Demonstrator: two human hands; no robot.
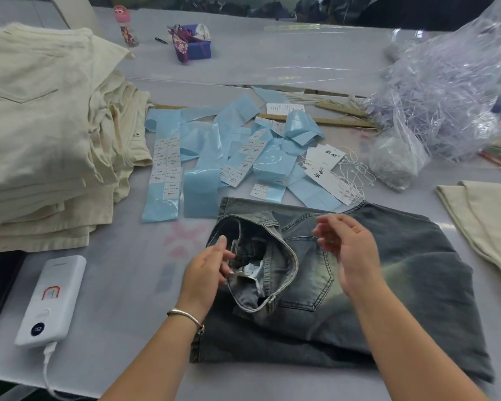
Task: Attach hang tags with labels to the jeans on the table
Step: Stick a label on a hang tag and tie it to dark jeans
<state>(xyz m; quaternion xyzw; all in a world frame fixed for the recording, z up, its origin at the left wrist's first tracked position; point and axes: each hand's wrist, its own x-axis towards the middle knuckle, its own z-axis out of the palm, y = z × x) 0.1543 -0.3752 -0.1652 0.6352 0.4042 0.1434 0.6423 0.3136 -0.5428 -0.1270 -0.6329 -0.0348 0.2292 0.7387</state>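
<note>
Head view shows the table [272, 62] and, in front of me, the folded jeans [388, 285] lying flat with the waistband [284, 256] turned open toward me. On the left is a high stack of cream trousers [41, 125]. Behind the jeans lie blue label sheets [203, 157], and to their right, well apart from both hands, the white hang tags [324, 160] with their strings.

What can go wrong, I think: no tag is in my hands, so I must reach over the jeans, and the thin strings are tangled together; pulling one tag may drag the others or sweep the loose label sheets. Also the waistband can fall closed if the left hand releases it.

My left hand [209, 270] rests at the near-left edge of the waistband, fingers curled and pinching the fabric there. My right hand [347, 244] hovers above the back pocket area, palm turned left, fingers loosely bent and holding nothing that I can see.
</note>
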